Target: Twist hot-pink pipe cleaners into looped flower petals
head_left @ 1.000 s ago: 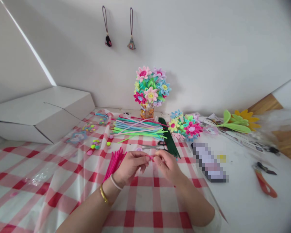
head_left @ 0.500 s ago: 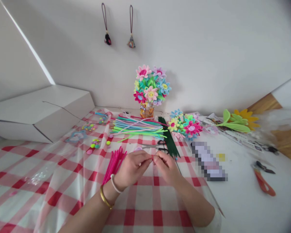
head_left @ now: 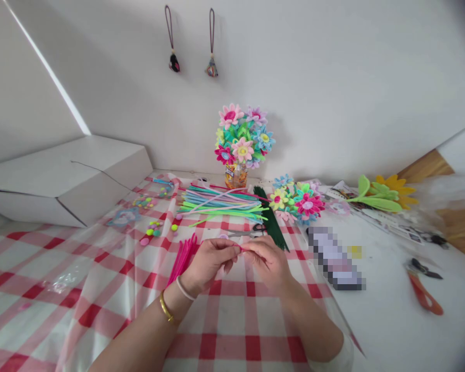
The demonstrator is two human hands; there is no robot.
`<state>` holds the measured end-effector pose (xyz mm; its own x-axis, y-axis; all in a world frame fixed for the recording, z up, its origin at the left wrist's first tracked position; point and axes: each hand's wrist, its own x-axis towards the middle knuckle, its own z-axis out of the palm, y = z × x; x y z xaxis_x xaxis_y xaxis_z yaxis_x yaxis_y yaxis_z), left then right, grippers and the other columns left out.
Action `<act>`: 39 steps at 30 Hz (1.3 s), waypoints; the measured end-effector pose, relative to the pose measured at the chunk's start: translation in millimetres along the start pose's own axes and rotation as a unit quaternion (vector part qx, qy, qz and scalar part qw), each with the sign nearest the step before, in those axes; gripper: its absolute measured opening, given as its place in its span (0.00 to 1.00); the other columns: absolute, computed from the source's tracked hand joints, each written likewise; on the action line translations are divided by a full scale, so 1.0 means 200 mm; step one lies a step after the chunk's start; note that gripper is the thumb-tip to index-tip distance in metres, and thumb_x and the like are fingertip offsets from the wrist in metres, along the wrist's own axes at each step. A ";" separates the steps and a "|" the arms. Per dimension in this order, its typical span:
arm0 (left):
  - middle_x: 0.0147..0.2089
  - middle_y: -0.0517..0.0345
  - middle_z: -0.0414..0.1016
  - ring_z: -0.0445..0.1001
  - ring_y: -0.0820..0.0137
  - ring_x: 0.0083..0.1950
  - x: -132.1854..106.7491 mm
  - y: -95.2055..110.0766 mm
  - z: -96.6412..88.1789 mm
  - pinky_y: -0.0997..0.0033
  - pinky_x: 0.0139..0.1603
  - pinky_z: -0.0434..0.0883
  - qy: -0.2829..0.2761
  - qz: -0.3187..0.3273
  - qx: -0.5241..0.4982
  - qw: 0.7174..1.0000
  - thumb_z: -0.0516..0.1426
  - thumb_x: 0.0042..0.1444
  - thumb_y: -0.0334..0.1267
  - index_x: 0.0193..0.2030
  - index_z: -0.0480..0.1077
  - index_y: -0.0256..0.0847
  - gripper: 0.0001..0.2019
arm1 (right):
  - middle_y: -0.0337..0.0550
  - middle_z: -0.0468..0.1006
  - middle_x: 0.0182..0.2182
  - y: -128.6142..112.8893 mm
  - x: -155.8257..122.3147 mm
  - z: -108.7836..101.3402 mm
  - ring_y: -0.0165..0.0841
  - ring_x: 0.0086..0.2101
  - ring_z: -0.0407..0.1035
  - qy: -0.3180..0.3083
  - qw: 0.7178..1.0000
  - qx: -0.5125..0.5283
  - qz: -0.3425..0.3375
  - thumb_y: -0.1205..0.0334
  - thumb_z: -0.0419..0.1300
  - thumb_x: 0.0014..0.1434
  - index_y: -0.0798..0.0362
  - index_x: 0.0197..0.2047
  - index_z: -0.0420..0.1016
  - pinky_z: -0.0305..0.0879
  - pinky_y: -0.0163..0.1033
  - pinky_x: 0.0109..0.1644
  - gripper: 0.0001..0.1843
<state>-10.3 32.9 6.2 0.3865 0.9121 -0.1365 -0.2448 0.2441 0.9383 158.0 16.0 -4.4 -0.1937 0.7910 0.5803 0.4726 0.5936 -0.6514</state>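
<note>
My left hand (head_left: 214, 259) and my right hand (head_left: 269, 261) meet above the checked cloth, thumbs and forefingers pinched together. Between the fingertips shows a tiny bit of a pink pipe cleaner (head_left: 241, 249); the fingers hide most of it. Beside my left wrist lies a bundle of pink pipe cleaners (head_left: 183, 257), partly covered by the hand. Just beyond my right hand are scissors (head_left: 246, 233) with black handles. Farther back, pastel and green pipe cleaners (head_left: 222, 204) lie in a loose heap, with dark green stems (head_left: 273, 227) to their right.
A jar (head_left: 235, 175) of fuzzy flowers stands by the wall, another flower bunch (head_left: 298, 201) lying right of it. Small pompoms (head_left: 153, 228) are scattered left. A white box (head_left: 70, 181) fills the far left. At right lie a blurred phone-like object (head_left: 335, 258) and orange-handled cutters (head_left: 424, 292).
My fingers have shifted their pinch: the right hand has turned over with its knuckles higher, and the left fingertips have moved slightly left. The view has moved a little.
</note>
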 end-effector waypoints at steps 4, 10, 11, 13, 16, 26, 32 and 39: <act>0.20 0.62 0.66 0.58 0.82 0.16 0.00 0.00 0.00 0.78 0.16 0.51 -0.013 -0.053 -0.038 0.998 0.63 0.42 0.38 0.25 0.72 0.33 0.09 | 0.43 0.75 0.31 0.00 0.00 0.02 0.35 0.35 0.68 0.018 0.997 -0.060 -0.042 0.64 0.53 0.59 0.49 0.37 0.73 0.64 0.41 0.40 0.07; 0.18 0.64 0.64 0.58 0.81 0.16 0.00 0.00 -0.01 0.78 0.16 0.53 -0.007 -0.022 0.040 0.999 0.63 0.42 0.41 0.26 0.73 0.34 0.11 | 0.42 0.70 0.27 -0.05 0.00 0.00 0.33 0.31 0.63 -0.051 0.997 -0.049 0.004 0.64 0.48 0.61 0.52 0.32 0.67 0.60 0.38 0.36 0.09; 0.17 0.65 0.63 0.58 0.80 0.16 0.00 0.00 -0.01 0.78 0.17 0.54 -0.005 -0.003 0.071 0.997 0.62 0.43 0.42 0.26 0.73 0.34 0.11 | 0.41 0.68 0.26 -0.06 0.00 -0.01 0.32 0.30 0.62 -0.060 0.997 -0.035 0.026 0.63 0.48 0.61 0.52 0.30 0.66 0.59 0.37 0.35 0.10; 0.18 0.64 0.63 0.59 0.80 0.18 -0.01 0.00 0.00 0.78 0.18 0.56 -0.002 0.041 0.138 0.990 0.60 0.45 0.42 0.27 0.73 0.35 0.11 | 0.38 0.64 0.23 -0.07 0.01 -0.01 0.30 0.26 0.59 -0.075 0.994 0.009 0.075 0.62 0.48 0.61 0.52 0.27 0.64 0.56 0.36 0.32 0.11; 0.20 0.63 0.65 0.60 0.79 0.20 -0.02 0.00 0.00 0.78 0.20 0.58 0.010 0.095 0.195 0.976 0.59 0.48 0.41 0.29 0.74 0.36 0.10 | 0.35 0.61 0.21 -0.07 0.01 0.00 0.28 0.24 0.57 -0.086 0.978 0.106 0.158 0.58 0.49 0.61 0.52 0.28 0.65 0.54 0.34 0.28 0.12; 0.24 0.60 0.69 0.63 0.79 0.20 0.02 -0.01 -0.03 0.77 0.20 0.59 -0.006 0.033 -0.014 0.999 0.61 0.47 0.39 0.29 0.71 0.33 0.09 | 0.42 0.75 0.29 -0.04 0.02 0.02 0.32 0.32 0.67 -0.002 0.925 0.256 0.282 0.54 0.58 0.54 0.53 0.34 0.75 0.63 0.38 0.38 0.12; 0.22 0.61 0.69 0.62 0.79 0.19 0.02 -0.01 -0.03 0.77 0.20 0.58 -0.013 0.024 -0.008 1.000 0.62 0.46 0.39 0.27 0.71 0.33 0.09 | 0.40 0.75 0.28 -0.02 0.02 0.02 0.31 0.31 0.67 -0.023 0.898 0.310 0.312 0.56 0.62 0.50 0.52 0.32 0.76 0.61 0.38 0.38 0.09; 0.20 0.59 0.69 0.60 0.81 0.16 0.01 -0.01 -0.02 0.77 0.19 0.52 -0.054 -0.047 -0.150 0.986 0.62 0.47 0.39 0.24 0.70 0.33 0.10 | 0.39 0.72 0.25 -0.01 -0.01 0.07 0.28 0.27 0.62 -0.030 0.828 0.473 0.300 0.63 0.63 0.50 0.54 0.30 0.75 0.56 0.37 0.35 0.04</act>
<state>-13.1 35.6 3.1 0.5092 0.8440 -0.1683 -0.4491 0.4274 0.7846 145.7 15.7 -10.4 -0.2237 0.9746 0.0066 -0.3801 -0.0810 -0.9214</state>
